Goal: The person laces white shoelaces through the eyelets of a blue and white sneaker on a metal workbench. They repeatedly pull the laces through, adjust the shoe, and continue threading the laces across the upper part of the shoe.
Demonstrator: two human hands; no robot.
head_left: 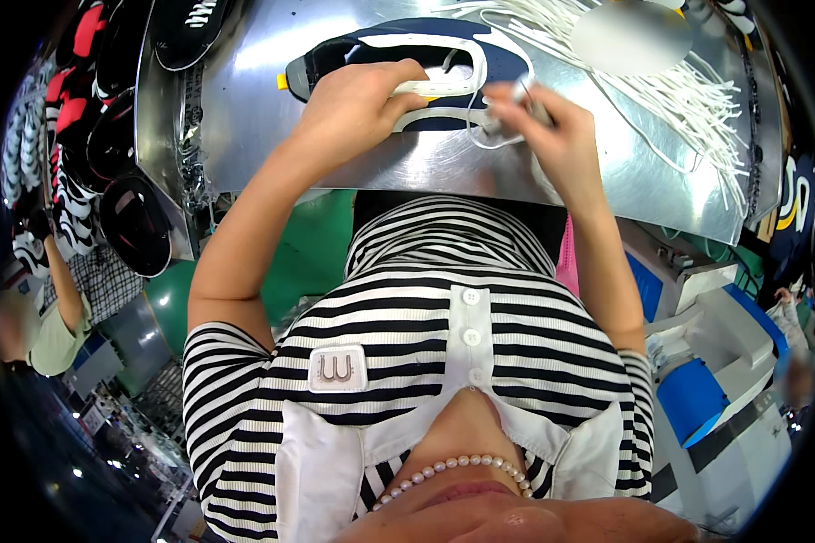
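A navy sneaker upper [500, 65] with white trim lies on its side on the metal table, its toe to the right and a yellow tab at its heel. My left hand [358, 101] is closed on the white eyelet edge, thumb and fingers pinching it at the shoe's opening. Just right of that edge, my right hand [557, 136] pinches a white shoelace [491, 145], which loops between the hand and the eyelets. Motion smears the right fingertips, so the lace's tip cannot be made out.
A bundle of loose white laces [697, 118] spreads over the table's right side. A black shoe [188, 32] lies at the far left. Beyond the table's left edge hang more shoes [136, 222], and another person's arm [63, 290] shows there. Blue-and-white bins [697, 398] stand at right.
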